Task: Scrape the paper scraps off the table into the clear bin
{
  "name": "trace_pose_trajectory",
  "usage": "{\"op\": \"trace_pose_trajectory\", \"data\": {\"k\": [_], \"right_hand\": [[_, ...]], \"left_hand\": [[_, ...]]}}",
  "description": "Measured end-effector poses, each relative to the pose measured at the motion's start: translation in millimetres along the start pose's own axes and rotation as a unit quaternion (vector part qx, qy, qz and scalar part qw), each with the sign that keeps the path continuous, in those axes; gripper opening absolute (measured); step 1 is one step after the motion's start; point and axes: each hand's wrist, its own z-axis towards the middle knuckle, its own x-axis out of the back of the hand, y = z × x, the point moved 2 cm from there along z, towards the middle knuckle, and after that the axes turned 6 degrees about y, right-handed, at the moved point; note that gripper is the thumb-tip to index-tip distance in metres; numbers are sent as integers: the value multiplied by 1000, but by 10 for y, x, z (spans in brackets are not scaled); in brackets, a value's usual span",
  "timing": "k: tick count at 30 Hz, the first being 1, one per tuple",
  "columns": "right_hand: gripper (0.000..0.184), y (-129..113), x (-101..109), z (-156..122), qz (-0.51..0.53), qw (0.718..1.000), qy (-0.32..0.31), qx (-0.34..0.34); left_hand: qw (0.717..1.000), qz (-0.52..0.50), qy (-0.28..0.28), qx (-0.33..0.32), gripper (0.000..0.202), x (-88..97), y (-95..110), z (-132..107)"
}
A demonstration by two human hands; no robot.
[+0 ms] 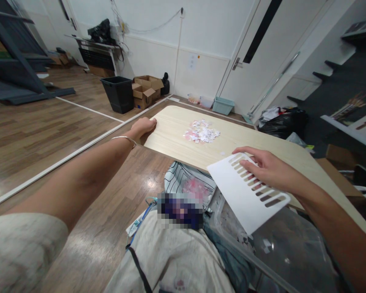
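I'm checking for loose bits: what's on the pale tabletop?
A scattered pile of small white and pink scraps. Anything beneath the right hand and white slotted scraper is hidden.

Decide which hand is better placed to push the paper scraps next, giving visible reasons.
Probably the right hand: it holds the white slotted plate, whose straight side could push the paper scraps. The left hand is at the edge of the tabletop, with no tool visible.

A heap of small white paper scraps (203, 133) is obstructing the pale wooden tabletop (262, 142); free room is flanking it.
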Motion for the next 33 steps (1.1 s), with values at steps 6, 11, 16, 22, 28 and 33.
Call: {"op": "trace_pose_trajectory", "data": {"k": [6, 11, 16, 22, 28, 33], "right_hand": [[54, -73, 366, -47, -53, 995, 78, -13], [47, 76, 875, -18, -265, 933, 208, 124], [36, 343, 831, 45, -295, 915, 182, 207], [49, 621, 451, 201, -251, 919, 71, 296], [50, 788, 555, -19, -255, 936, 48, 240], [44, 771, 733, -413, -202, 948, 46, 242]], "left_hand": [[1000, -2, -7, -8, 79, 10, -10, -26], [1000, -11, 1, -3, 76, 10, -9, -29], [1000, -8, -7, 3, 76, 18, -2, -31], [1000, 2, -10, 1, 77, 24, 7, -45], [1000, 9, -8, -6, 78, 15, 19, -40], [1000, 3, -5, 2, 77, 9, 13, -21]]}}
